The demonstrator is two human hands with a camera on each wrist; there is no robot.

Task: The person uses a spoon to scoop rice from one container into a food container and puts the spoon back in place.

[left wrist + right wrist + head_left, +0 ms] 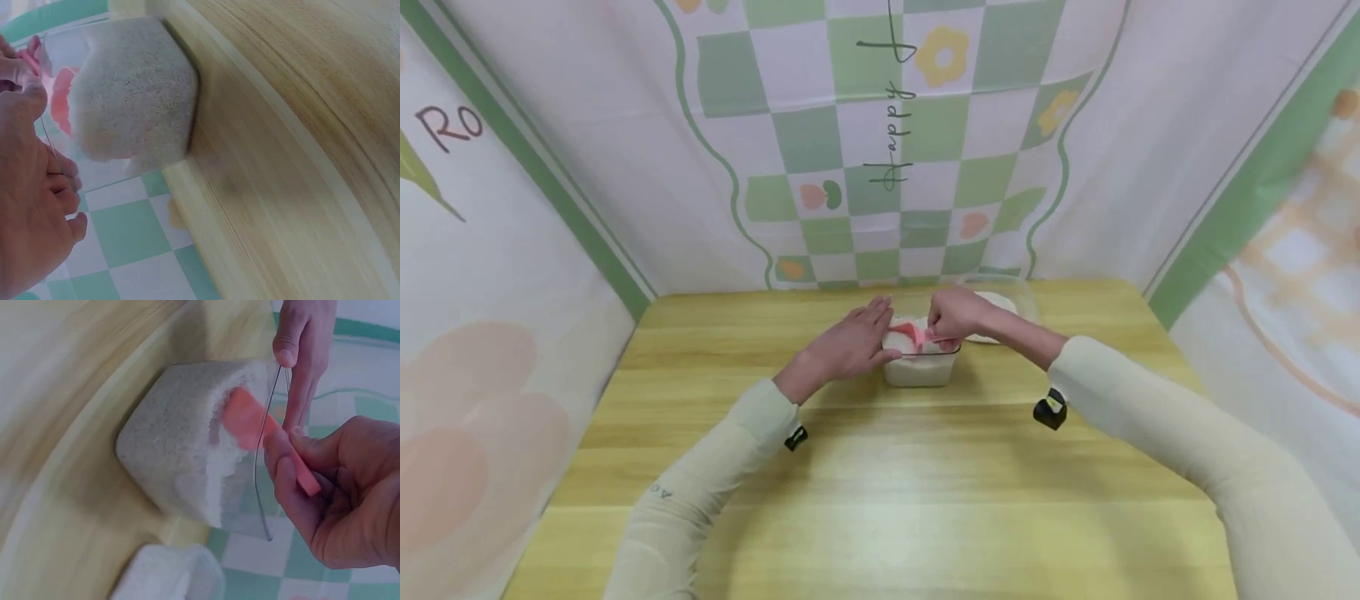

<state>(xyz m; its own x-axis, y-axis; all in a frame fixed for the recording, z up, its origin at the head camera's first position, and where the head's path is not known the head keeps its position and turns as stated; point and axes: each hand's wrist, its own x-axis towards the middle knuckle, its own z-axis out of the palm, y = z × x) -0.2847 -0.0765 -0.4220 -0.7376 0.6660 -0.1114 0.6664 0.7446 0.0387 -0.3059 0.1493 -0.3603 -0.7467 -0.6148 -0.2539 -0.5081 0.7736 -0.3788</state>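
Bare table [880,500] lies open in front — behind the rice container [921,371] a second container [1000,304] crowds in.

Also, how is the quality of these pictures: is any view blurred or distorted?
Head view: wide-angle, the table edges bow, but it is evenly lit and sharp. Left wrist view: the wood is smeared with blur, and the left hand looks soft. Right wrist view: the table is blurred; the container of rice, pink scoop and right hand are clearer.
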